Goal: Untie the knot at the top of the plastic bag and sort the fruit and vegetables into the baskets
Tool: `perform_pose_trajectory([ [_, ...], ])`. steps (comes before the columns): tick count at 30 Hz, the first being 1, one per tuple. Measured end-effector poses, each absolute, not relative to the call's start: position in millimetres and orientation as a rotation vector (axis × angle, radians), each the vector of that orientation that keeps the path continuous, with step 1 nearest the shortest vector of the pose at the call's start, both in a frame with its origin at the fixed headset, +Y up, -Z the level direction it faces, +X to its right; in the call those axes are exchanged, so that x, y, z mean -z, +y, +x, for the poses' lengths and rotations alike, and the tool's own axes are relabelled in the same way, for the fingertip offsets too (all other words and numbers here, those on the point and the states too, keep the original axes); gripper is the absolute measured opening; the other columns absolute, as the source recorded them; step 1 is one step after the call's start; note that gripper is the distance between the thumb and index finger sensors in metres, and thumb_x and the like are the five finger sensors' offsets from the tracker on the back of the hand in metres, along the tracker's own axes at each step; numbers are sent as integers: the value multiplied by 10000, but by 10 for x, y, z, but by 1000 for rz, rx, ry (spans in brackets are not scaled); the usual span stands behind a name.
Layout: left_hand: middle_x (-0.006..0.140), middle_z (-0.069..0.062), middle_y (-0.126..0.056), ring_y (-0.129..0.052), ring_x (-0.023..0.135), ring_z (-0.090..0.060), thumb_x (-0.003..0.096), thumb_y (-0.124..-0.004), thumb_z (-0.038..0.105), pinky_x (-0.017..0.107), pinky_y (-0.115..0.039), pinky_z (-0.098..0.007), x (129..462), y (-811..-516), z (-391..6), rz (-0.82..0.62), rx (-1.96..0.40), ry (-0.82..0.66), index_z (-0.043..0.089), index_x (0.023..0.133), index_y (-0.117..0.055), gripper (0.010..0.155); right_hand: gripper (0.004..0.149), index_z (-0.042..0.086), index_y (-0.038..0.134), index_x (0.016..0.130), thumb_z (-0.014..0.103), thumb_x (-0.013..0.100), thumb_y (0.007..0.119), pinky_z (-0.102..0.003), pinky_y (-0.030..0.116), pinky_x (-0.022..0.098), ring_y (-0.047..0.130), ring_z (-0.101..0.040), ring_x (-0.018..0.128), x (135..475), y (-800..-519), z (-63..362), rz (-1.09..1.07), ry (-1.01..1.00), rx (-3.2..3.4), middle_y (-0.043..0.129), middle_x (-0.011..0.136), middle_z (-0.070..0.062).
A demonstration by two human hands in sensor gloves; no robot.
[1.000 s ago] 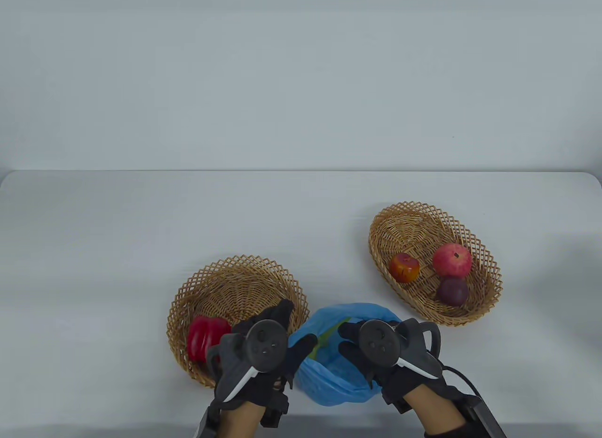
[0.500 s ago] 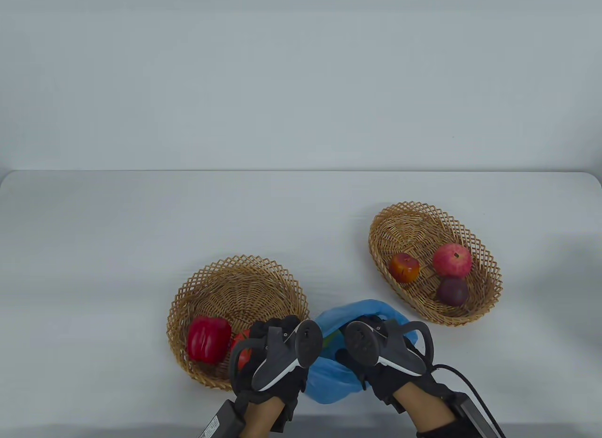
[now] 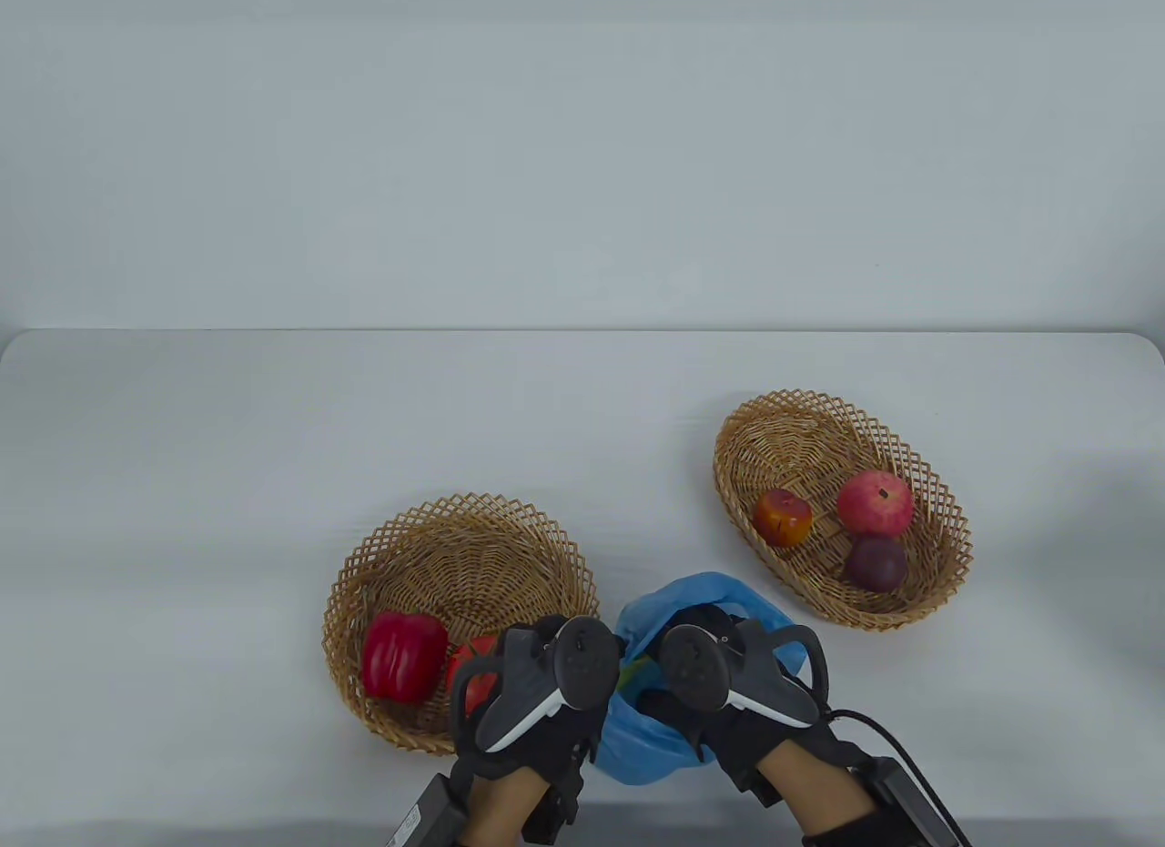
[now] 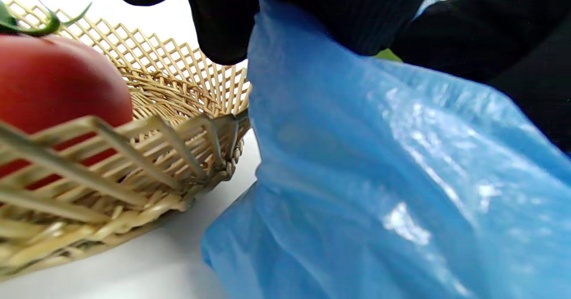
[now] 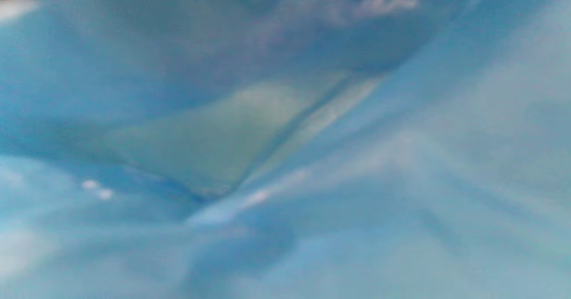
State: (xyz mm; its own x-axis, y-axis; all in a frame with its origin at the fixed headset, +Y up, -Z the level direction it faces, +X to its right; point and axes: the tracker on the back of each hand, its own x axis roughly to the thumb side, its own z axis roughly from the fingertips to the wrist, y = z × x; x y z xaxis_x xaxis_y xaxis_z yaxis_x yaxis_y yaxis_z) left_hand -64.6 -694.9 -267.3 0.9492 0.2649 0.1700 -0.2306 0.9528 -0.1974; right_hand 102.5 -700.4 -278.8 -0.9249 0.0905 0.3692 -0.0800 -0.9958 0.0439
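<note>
On my table view the blue plastic bag [image 3: 651, 747] sits at the near edge of the table [image 3: 182, 483], its mouth open, between my two gloved hands. My left hand [image 3: 537, 710] is at the bag's left lip; my left wrist view shows its fingers [image 4: 312, 9] curled over the top edge of the blue film, pinching it. My right hand [image 3: 728, 701] is reaching down into the bag's mouth, with the tracker on its back hiding the fingers. The right wrist view gives me only blurred blue plastic with a pale green patch showing through, so I cannot tell whether that hand is closed on anything. A sliver of something green [image 3: 634, 672] shows inside the bag between the two trackers, probably a vegetable, though too little is visible to name it.

The left basket [image 3: 464, 529] stands just beside the bag, its rim touching the plastic in the left wrist view. It holds a red bell pepper [image 3: 403, 656] and a tomato [image 3: 471, 670] partly behind my left hand. The right basket [image 3: 801, 419] stands farther back on the right, apart from the bag, holding a red-orange apple [image 3: 783, 517], a pomegranate [image 3: 875, 502] and a dark purple fruit [image 3: 876, 562], the last two touching.
</note>
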Motion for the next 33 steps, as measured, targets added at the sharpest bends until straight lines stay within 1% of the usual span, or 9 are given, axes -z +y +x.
perform_pose_trajectory([
  [3,991,96,-859,-683,1078,-282,502,-709,418,804,-459,-598,2675,-6959,-649,-194,-276,-203,373,929,-749,431,675,356,694,972,526,350,895,-595,604,751,771,-307,987,2741,-6966,993,565,-57,-2956,721,1090,-56],
  [6,988,88,-862,-681,1077,-288,500,-711,421,803,-457,-601,2673,-6959,-647,-196,-272,-205,377,928,-750,432,565,346,787,886,500,355,901,-573,651,728,866,-266,896,2730,-6958,971,548,-171,-3001,824,1002,-25],
  [7,988,93,-861,-683,1075,-289,500,-708,423,802,-458,-600,2670,-6952,-651,-187,-265,-196,376,932,-745,435,520,340,829,840,500,351,905,-566,672,714,904,-254,850,2734,-6968,959,551,-185,-3016,873,954,-13],
  [10,980,84,-869,-703,1061,-293,496,-710,425,797,-469,-600,2673,-6945,-681,-166,-264,-172,371,929,-752,438,467,337,868,794,482,352,915,-564,687,703,956,-235,778,2739,-6974,951,571,-141,-3027,938,877,3],
  [12,974,74,-873,-710,1053,-298,497,-713,425,793,-472,-601,2679,-6951,-696,-174,-281,-166,361,928,-755,438,446,338,893,768,476,345,925,-565,694,697,972,-234,755,2733,-6951,965,577,-168,-3025,957,854,5],
  [18,961,64,-885,-728,1039,-303,490,-722,422,788,-479,-603,2672,-6955,-706,-147,-240,-144,353,921,-768,438,424,314,918,741,450,339,937,-558,720,676,999,-230,708,2723,-6812,1048,616,-203,-3047,991,805,7],
  [28,963,60,-883,-723,1040,-305,489,-722,423,789,-477,-602,2667,-6964,-701,-144,-233,-140,350,920,-769,439,412,298,932,727,438,340,946,-545,753,646,1011,-234,677,2741,-6510,1438,625,-108,-2854,1005,782,-4],
  [33,968,61,-878,-716,1045,-303,490,-721,423,793,-473,-601,2670,-6969,-710,-153,-239,-137,353,920,-768,438,410,300,932,728,437,342,947,-542,757,645,1013,-230,676,2777,-6430,1603,619,-74,-2728,1003,784,-2],
])
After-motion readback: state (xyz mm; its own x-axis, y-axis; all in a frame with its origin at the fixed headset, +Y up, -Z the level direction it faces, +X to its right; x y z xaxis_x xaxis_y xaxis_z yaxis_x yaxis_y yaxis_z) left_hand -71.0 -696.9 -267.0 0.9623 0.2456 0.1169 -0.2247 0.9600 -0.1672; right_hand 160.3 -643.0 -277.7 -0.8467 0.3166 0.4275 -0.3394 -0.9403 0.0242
